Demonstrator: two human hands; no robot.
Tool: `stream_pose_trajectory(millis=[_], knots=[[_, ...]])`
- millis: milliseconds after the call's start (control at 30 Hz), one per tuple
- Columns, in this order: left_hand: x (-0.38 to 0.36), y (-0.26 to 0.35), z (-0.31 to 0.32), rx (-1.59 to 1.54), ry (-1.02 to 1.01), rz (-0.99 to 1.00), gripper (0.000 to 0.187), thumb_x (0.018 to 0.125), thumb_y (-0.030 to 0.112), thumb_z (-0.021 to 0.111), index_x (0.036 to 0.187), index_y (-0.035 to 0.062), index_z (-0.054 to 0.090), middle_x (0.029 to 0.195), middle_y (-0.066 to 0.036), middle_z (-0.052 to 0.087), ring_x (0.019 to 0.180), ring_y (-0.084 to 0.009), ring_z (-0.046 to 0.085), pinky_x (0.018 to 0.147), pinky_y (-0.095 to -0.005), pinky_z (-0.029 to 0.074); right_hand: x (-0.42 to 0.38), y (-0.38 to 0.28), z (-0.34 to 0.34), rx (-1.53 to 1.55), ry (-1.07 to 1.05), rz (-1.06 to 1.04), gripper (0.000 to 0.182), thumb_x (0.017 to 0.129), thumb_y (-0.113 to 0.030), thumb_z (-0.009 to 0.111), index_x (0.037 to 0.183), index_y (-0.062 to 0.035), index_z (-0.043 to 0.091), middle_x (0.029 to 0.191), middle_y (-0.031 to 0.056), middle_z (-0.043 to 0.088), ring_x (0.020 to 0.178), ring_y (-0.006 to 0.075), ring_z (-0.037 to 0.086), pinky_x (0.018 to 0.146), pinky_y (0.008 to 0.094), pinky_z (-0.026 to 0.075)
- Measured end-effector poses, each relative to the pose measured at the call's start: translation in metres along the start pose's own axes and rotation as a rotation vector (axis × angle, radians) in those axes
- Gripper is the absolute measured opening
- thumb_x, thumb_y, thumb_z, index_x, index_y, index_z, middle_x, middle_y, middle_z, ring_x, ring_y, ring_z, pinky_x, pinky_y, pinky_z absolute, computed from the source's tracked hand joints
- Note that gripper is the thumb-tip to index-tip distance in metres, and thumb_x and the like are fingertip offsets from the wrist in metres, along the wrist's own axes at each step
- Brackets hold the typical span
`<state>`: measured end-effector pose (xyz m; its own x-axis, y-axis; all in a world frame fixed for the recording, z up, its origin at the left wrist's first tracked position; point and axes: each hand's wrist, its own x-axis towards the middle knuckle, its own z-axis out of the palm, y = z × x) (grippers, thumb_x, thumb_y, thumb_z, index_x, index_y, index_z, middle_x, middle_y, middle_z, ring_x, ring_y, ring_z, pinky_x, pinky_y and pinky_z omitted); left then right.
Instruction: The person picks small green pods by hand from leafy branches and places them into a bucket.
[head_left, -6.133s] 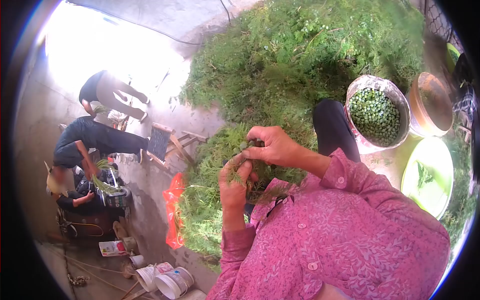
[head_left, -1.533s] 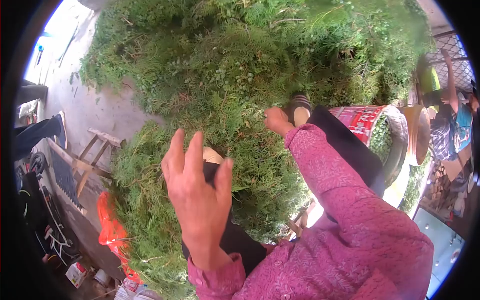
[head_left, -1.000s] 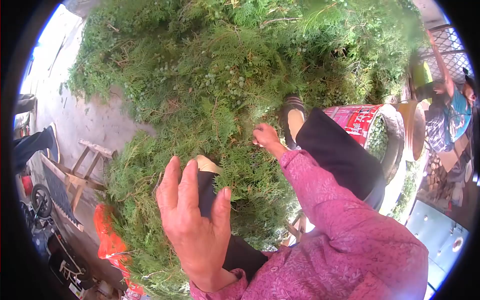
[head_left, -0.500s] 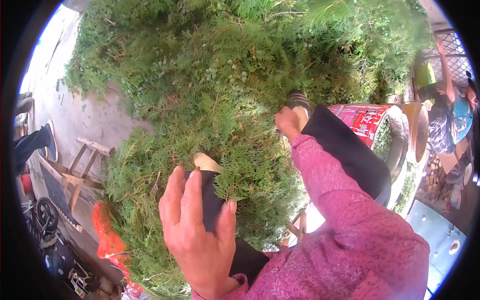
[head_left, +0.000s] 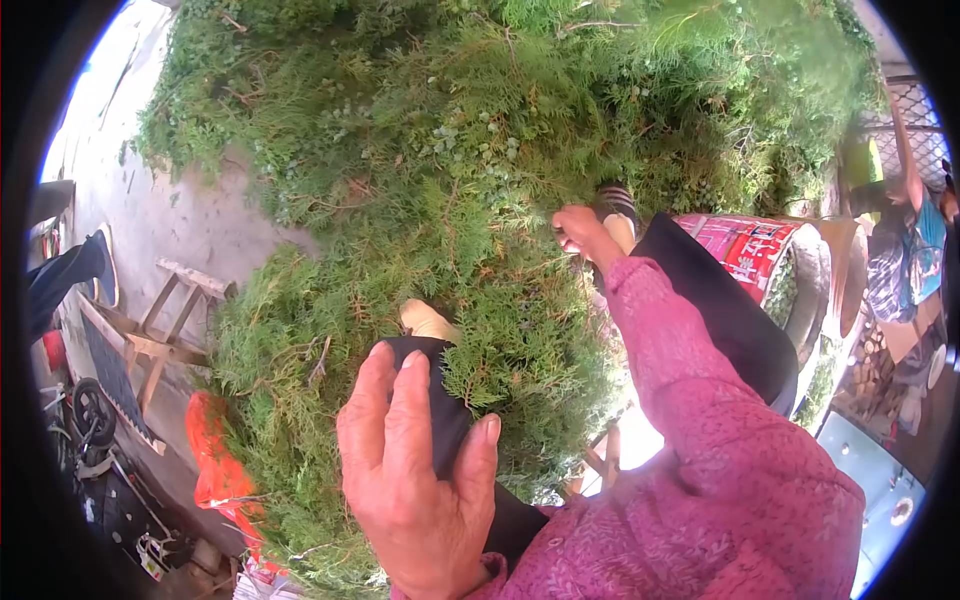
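Note:
My left hand (head_left: 420,480) is raised over my dark trouser leg (head_left: 425,385), its thumb apart from the fingers and nothing in it. Farther out, my right hand (head_left: 585,235) is closed beside my foot in a striped shoe (head_left: 616,203), at the edge of the cut evergreen branches (head_left: 450,220). What its fingers hold, if anything, is too small to make out. Green sprigs with small pale cones lie all around both legs, and one leafy sprig (head_left: 505,365) lies close to my left hand.
A red printed container (head_left: 735,250) holding green bits stands at the right, with another person (head_left: 915,245) beyond it. Leftward are a wooden stool (head_left: 165,345), an orange-red bag (head_left: 215,465), a bicycle wheel (head_left: 94,411) and someone's leg (head_left: 70,280).
The whole view has shifted slightly, so most things appear a little farther right. My right hand has turned slightly beside the shoe. My left hand keeps its spread shape.

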<state>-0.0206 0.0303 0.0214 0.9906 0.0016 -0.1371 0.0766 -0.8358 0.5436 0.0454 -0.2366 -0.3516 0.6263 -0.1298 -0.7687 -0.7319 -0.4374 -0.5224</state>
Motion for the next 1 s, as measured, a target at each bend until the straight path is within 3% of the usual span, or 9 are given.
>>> stream_pose_trajectory(millis=[33, 167, 400, 467, 600, 733, 800, 900, 1000], knots=[[-0.002, -0.002, 0.0, -0.001, 0.006, 0.0, 0.049, 0.075, 0.027, 0.067, 0.111, -0.0023, 0.053, 0.11, -0.023, 0.053, 0.101, -0.0374, 0.052, 0.087, -0.0383, 0.041, -0.005, 0.002, 0.001, 0.716, -0.21, 0.118, 0.01, 0.076, -0.005, 0.051, 0.081, -0.0005, 0.058, 0.082, 0.0156, 0.06, 0.064, 0.0224, 0.06, 0.049, 0.0328, 0.049], [-0.007, -0.008, 0.001, -0.027, 0.023, 0.018, 0.048, 0.075, 0.027, 0.067, 0.111, -0.0022, 0.054, 0.11, -0.023, 0.054, 0.1, -0.0371, 0.053, 0.086, -0.0382, 0.042, -0.064, -0.045, 0.03, 1.185, -0.488, 0.113, 0.017, 0.081, -0.015, 0.057, 0.089, -0.0023, 0.049, 0.068, 0.0059, 0.051, 0.052, 0.0106, 0.049, 0.04, 0.0241, 0.043], [-0.006, -0.012, 0.001, -0.061, 0.01, 0.021, 0.051, 0.064, 0.015, 0.072, 0.108, -0.0031, 0.054, 0.11, -0.024, 0.051, 0.094, -0.0373, 0.052, 0.081, -0.041, 0.043, -0.033, -0.113, 0.084, 0.779, -0.212, -0.05, 0.027, 0.085, -0.026, 0.056, 0.069, -0.004, 0.056, 0.067, 0.0063, 0.053, 0.053, 0.0133, 0.051, 0.043, 0.0263, 0.041], [-0.005, -0.012, 0.002, -0.081, 0.015, 0.024, 0.051, 0.064, 0.015, 0.072, 0.108, -0.003, 0.054, 0.11, -0.024, 0.051, 0.094, -0.037, 0.052, 0.081, -0.0409, 0.043, -0.017, -0.132, 0.1, 0.226, 0.128, -0.155, 0.033, 0.082, -0.032, 0.057, 0.069, -0.001, 0.061, 0.072, 0.0124, 0.06, 0.061, 0.0206, 0.057, 0.059, 0.0377, 0.047], [-0.003, -0.012, 0.003, -0.042, 0.015, 0.045, 0.046, 0.071, 0.021, 0.068, 0.109, -0.0028, 0.055, 0.109, -0.023, 0.054, 0.095, -0.036, 0.055, 0.082, -0.0382, 0.045, -0.013, -0.155, 0.116, -0.26, 0.138, -0.147, 0.03, 0.08, -0.028, 0.056, 0.08, 0.0015, 0.063, 0.081, 0.0166, 0.063, 0.077, 0.0265, 0.061, 0.073, 0.0365, 0.046], [-0.006, -0.015, 0.004, -0.063, 0.046, 0.043, 0.045, 0.07, 0.017, 0.068, 0.108, -0.0025, 0.055, 0.106, -0.021, 0.055, 0.093, -0.0347, 0.056, 0.08, -0.0385, 0.046, -0.015, -0.136, 0.109, -0.171, 0.177, -0.185, 0.023, 0.08, -0.023, 0.058, 0.079, 0.0001, 0.06, 0.071, 0.0126, 0.06, 0.064, 0.0223, 0.058, 0.057, 0.037, 0.046], [-0.008, -0.014, 0.003, -0.088, 0.03, 0.041, 0.046, 0.07, 0.017, 0.068, 0.109, -0.0028, 0.053, 0.107, -0.021, 0.054, 0.093, -0.0345, 0.055, 0.079, -0.0389, 0.044, -0.038, -0.143, 0.078, 0.469, -0.199, 0.046, 0.019, 0.082, -0.018, 0.058, 0.069, -0.0059, 0.049, 0.06, 0.0029, 0.048, 0.044, 0.0116, 0.042, 0.037, 0.0284, 0.032], [-0.013, -0.012, 0.003, -0.14, 0.011, 0.073, 0.047, 0.072, 0.018, 0.068, 0.11, -0.0032, 0.051, 0.106, -0.021, 0.054, 0.092, -0.0351, 0.054, 0.078, -0.0391, 0.044, -0.085, -0.177, 0.034, 0.566, -0.275, -0.028, 0.018, 0.085, -0.013, 0.054, 0.071, -0.0106, 0.042, 0.057, -0.0035, 0.039, 0.04, 0.0045, 0.031, 0.034, 0.0212, 0.019], [-0.014, -0.003, 0.004, -0.3, 0.004, 0.068, 0.044, 0.074, 0.018, 0.067, 0.109, -0.0038, 0.053, 0.103, -0.02, 0.057, 0.091, -0.0307, 0.056, 0.076, -0.036, 0.046, -0.141, -0.216, -0.005, 0.653, -0.319, -0.199, 0.013, 0.086, -0.013, 0.052, 0.076, -0.0107, 0.044, 0.059, -0.0032, 0.04, 0.043, 0.0049, 0.033, 0.036, 0.0214, 0.023]])
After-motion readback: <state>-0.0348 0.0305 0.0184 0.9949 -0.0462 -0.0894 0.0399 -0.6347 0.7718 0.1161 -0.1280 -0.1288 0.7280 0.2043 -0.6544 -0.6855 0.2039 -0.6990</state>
